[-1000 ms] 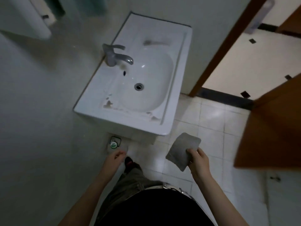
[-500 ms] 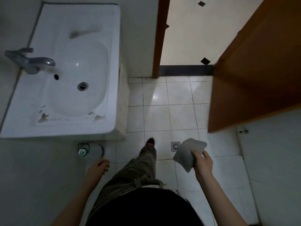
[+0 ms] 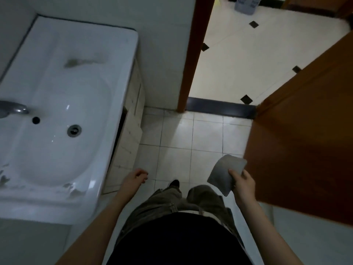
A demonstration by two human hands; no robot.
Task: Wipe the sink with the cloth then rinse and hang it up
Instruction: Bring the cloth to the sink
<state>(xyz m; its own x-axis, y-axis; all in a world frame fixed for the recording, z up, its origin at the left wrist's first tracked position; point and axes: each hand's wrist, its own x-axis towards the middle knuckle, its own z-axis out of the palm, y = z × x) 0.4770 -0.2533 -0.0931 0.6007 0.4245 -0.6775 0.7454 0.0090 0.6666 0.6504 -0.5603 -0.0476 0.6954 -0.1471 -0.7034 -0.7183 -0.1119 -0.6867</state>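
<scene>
The white sink (image 3: 118, 77) fills the left of the view, with a drain (image 3: 74, 130), an overflow hole and dirty smears on its rim. Only the spout of its grey tap (image 3: 13, 109) shows at the left edge. My right hand (image 3: 242, 185) holds a grey folded cloth (image 3: 223, 173) over the floor, well right of the sink. Beside the sink's near right corner hangs my left hand (image 3: 134, 178), holding nothing, its fingers loosely curled.
A brown wooden door (image 3: 305, 140) stands open close on the right. The doorway with its brown frame (image 3: 194, 54) leads to a pale floor with black diamonds. White floor tiles (image 3: 177, 134) lie between sink cabinet and door. My legs and one shoe are below.
The view has swung right and closer, so the sink sits further left and larger. My right hand still holds the cloth; my left hand has come up beside the sink's corner.
</scene>
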